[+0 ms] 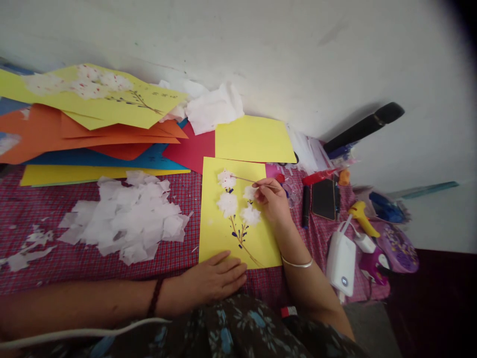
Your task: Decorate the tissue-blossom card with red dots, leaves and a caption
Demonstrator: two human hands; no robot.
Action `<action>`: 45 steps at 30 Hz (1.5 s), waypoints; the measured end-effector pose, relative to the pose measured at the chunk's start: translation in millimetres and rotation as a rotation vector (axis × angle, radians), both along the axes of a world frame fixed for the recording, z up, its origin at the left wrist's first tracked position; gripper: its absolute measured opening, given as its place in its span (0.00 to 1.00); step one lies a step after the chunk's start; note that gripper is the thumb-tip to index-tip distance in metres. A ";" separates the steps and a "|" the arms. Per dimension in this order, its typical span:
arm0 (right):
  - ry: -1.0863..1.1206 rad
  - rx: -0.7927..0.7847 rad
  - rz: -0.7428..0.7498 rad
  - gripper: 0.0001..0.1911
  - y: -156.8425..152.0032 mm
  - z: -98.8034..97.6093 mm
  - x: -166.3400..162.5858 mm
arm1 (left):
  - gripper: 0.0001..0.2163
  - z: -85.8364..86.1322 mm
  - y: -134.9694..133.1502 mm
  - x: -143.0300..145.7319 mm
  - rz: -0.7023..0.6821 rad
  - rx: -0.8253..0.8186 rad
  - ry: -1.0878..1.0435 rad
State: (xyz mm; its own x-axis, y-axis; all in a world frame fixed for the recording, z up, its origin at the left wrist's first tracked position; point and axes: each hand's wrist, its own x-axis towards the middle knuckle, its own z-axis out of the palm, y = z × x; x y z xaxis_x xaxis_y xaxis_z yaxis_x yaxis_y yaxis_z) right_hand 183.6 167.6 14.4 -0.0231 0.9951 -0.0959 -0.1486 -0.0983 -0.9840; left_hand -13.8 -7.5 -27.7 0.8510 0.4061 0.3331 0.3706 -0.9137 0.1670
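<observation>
The yellow card (216, 238) lies on the checked cloth (179, 191) in front of the person, with white tissue blooms (227, 204) above a painted stem. The right hand (274, 199) pinches a thin brush (244, 179), fingers closed on its handle and tip touching the top-left bloom. The left hand (216, 278) lies flat and open on the card's near edge, gripping nothing. Light dabs would probably spare the tissue from tearing, with that flat hand steadying the card; tissue scraps (130, 219) lie to the left and a phone (323, 199) to the right.
</observation>
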 end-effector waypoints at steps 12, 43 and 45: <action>-0.032 0.019 0.135 0.03 -7.9 5.8 8.4 | 0.15 -6.6 -0.9 -0.3 0.001 0.013 -0.006; -0.200 0.116 -0.535 0.10 36.7 -13.5 119.7 | 0.18 -4.8 2.8 -4.1 -0.046 0.014 0.080; -0.202 0.114 -0.544 0.09 36.5 -12.4 119.3 | 0.17 -3.6 3.1 -3.6 -0.037 0.023 0.058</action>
